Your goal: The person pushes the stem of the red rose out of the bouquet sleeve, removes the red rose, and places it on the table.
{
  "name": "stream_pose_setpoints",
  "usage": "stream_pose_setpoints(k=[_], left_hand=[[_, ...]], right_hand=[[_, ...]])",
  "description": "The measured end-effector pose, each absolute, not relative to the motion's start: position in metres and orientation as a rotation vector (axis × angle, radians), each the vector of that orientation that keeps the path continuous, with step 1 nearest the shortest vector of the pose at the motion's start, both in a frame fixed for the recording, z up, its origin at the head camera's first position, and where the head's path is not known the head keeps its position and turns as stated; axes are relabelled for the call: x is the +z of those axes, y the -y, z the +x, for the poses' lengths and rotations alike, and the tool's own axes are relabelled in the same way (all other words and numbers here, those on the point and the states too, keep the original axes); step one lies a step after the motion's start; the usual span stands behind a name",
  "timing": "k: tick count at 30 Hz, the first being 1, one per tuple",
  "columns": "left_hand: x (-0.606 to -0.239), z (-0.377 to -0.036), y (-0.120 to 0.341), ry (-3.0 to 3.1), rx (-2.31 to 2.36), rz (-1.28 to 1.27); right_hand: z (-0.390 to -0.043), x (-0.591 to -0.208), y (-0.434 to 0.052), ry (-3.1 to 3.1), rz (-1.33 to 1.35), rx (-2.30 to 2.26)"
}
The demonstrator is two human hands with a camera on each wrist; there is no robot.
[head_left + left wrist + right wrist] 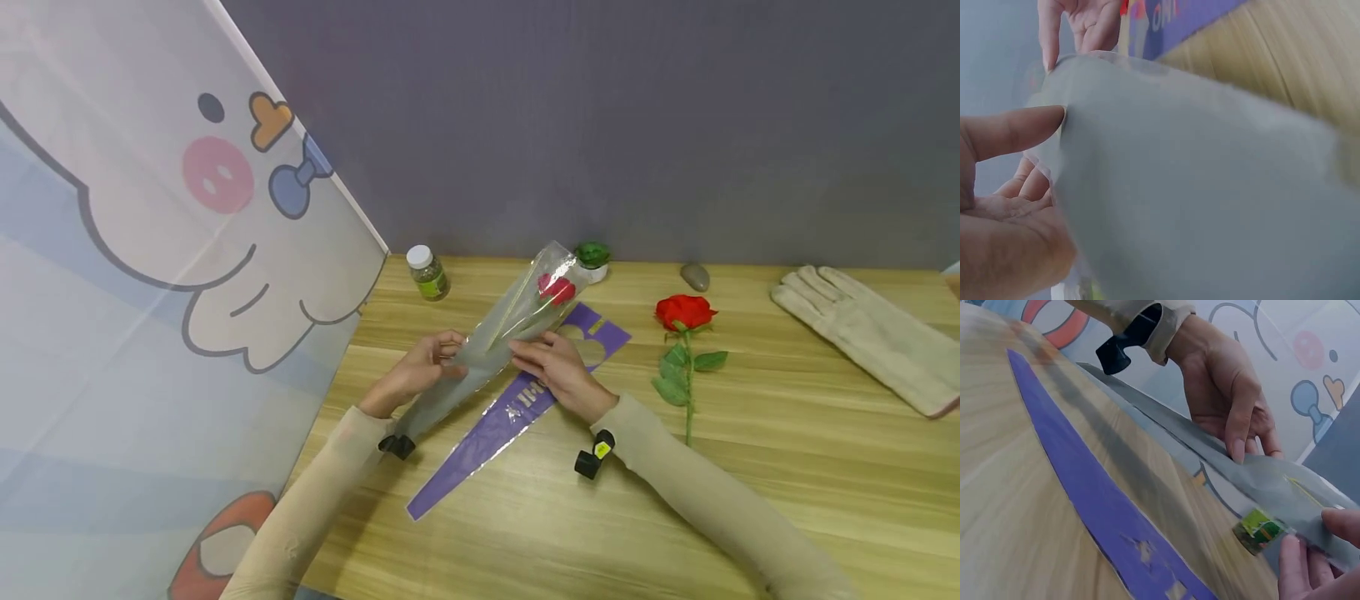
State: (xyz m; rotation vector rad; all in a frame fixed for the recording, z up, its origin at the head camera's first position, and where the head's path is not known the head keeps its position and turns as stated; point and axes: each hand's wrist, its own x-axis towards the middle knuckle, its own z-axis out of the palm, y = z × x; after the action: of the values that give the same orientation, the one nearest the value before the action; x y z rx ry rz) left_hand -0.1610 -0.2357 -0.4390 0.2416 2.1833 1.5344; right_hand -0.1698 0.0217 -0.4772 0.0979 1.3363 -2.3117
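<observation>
Head view: on the wooden table (787, 467), we see the clear cone sleeve (480, 350) holding a red rose (556, 288), raised between both sets of fingers. Our left hand (416, 371) pinches its near edge; our right hand (558, 371) grips the opposite edge. Beneath the right fingers lies a purple sleeve (495, 425); beyond them, a second rose (685, 311).

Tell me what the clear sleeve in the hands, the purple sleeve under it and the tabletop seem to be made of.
Clear sleeve: probably thin plastic film, frosted to glossy; the red rose inside shows through it. Purple sleeve: likely printed plastic film or coated paper, lying flat with silvery lettering; which one is unclear. Tabletop: light wood or wood-look laminate with a visible grain pattern and a smooth, matte finish.
</observation>
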Motion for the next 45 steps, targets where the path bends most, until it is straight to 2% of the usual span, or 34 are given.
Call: stream_pose_setpoints(k=[12, 27, 45], left_hand=[[-0.435, -0.151, 0.218, -2.125, 1.570, 0.308], [-0.439, -0.142, 0.202, -2.087, 1.540, 0.402], [-0.443, -0.144, 0.203, -2.253, 1.464, 0.352]], right_hand=[[-0.164, -0.474, -0.043, -1.497, 0.029, -2.363], [-0.178, -0.443, -0.099, -1.521, -0.038, -2.486], [-0.183, -0.424, -0.153, -1.454, -0.124, -2.696]])
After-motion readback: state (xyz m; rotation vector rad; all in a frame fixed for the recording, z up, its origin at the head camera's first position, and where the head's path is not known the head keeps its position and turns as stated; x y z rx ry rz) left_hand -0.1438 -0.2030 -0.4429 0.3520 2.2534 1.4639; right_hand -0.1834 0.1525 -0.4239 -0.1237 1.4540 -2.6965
